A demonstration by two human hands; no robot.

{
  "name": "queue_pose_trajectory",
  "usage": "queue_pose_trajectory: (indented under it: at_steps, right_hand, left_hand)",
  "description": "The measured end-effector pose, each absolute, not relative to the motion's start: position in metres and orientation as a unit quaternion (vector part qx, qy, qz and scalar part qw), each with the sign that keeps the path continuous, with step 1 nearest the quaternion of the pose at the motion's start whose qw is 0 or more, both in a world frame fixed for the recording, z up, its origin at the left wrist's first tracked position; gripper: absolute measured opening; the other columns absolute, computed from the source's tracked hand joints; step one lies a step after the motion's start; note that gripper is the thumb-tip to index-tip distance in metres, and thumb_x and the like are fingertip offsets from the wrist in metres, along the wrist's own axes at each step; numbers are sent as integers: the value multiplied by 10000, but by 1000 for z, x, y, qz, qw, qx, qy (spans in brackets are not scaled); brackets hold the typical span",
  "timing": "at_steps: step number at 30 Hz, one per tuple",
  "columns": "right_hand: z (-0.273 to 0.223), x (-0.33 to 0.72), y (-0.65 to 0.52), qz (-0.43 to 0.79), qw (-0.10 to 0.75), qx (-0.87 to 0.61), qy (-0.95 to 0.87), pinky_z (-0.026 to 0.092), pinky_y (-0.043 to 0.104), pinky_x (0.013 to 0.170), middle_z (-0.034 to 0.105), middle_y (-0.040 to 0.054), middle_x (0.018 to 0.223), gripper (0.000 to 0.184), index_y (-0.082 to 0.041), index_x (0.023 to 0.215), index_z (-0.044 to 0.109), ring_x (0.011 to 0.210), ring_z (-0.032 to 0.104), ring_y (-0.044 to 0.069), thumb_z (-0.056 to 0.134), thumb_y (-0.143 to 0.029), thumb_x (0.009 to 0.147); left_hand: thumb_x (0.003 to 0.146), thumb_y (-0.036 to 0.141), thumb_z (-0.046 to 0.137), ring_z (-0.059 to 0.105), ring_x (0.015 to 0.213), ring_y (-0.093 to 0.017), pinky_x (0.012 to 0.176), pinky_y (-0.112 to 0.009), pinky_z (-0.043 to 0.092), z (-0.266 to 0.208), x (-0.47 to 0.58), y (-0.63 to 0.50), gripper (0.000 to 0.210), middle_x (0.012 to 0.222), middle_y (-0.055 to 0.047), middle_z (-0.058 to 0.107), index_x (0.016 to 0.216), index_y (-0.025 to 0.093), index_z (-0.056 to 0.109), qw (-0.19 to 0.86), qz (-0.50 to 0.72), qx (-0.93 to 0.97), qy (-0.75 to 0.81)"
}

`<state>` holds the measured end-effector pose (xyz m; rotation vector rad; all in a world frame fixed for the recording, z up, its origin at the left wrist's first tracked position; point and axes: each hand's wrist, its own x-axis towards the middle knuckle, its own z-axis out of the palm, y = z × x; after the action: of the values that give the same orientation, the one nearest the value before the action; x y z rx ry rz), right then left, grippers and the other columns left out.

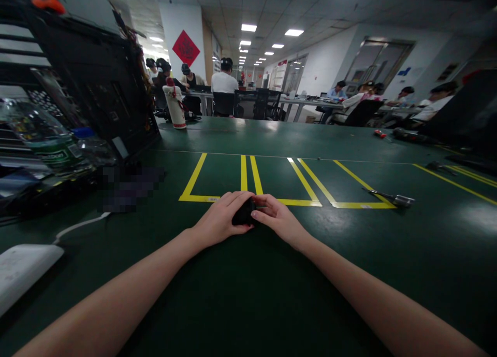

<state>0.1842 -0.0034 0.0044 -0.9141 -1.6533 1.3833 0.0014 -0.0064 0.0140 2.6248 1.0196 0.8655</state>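
In the head view, two hands meet at one black object [243, 214], mid-table, just near the yellow tape [298, 202]: the left hand [223, 217] is curled around it; the right hand [278, 221], thumb and fingers slightly parted, is at its right side, its hold unclear. One metal-ended tool [399, 200] lies right; one pale bottle [175, 107] stands far left.

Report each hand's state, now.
Left hand: closed around a black object.
Right hand: partly curled, fingertips at the object's right side; grip can't be told.
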Motion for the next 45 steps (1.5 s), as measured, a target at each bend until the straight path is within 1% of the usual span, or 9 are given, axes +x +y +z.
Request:
queue_pose_trajectory:
  at_steps: [3,8,14,20,27,33,39,42,45]
  right_hand:
    - [5,186,-3,569,370,-341,-650,426,370,885,520,38,1027,306,-213,1011,469,975,534,164,577,-252,727]
    - [3,186,-3,592,391,-281,-647,413,341,897,508,3,988,347,-220,934,444,963,534,137,648,-173,657]
    - [2,184,-2,564,410,-315,-644,467,314,801,523,-5,923,209,-222,884,477,885,555,133,596,-233,713]
    - [4,185,-2,560,383,-343,-650,434,363,877,517,30,1029,298,-221,1001,471,981,529,161,581,-250,726]
    - [4,188,-4,585,382,-287,-656,429,350,880,498,10,1017,340,-229,951,441,959,536,142,633,-176,676]
    - [4,185,-3,570,406,-304,-646,461,325,827,517,-1,965,220,-229,905,470,927,541,137,587,-214,720]
    - [4,185,-4,556,375,-339,-659,445,351,863,506,39,1060,306,-226,1036,459,979,528,159,554,-230,745]
    - [3,185,-4,564,373,-317,-666,444,345,865,513,28,1037,287,-223,999,461,977,533,154,569,-206,734]
    - [3,186,-5,567,383,-294,-667,433,328,878,509,8,1015,319,-229,972,446,973,536,139,606,-170,702]
  left_hand:
    - [698,261,629,451,1037,-214,867,-365,402,14,2,-6,633,1186,-62,458,1234,227,294,94,291,887,345]
    - [684,238,637,458,1034,-217,871,-370,398,12,2,-5,630,1180,-65,463,1219,220,306,84,295,888,342]
    - [691,261,632,462,1040,-221,854,-387,411,12,1,-5,645,1189,-58,463,1233,246,283,87,296,889,338]
    - [693,266,631,464,1037,-219,858,-382,413,13,1,-5,636,1178,-62,468,1232,229,295,85,296,889,339]
    - [685,250,639,465,1038,-217,866,-378,407,12,2,-5,630,1179,-64,469,1220,224,308,82,295,887,345]
    - [693,262,631,465,1046,-218,858,-384,415,13,1,-6,637,1180,-60,469,1232,239,293,84,298,887,343]
    - [686,271,637,469,1048,-223,868,-394,410,13,1,-6,626,1182,-64,472,1220,234,314,88,301,884,347]
    - [685,262,639,468,1046,-223,870,-387,410,14,0,-6,621,1180,-67,472,1217,224,321,89,299,883,350]
    - [682,245,639,467,1044,-226,868,-393,409,14,0,-6,626,1178,-64,472,1218,231,316,91,299,884,349]
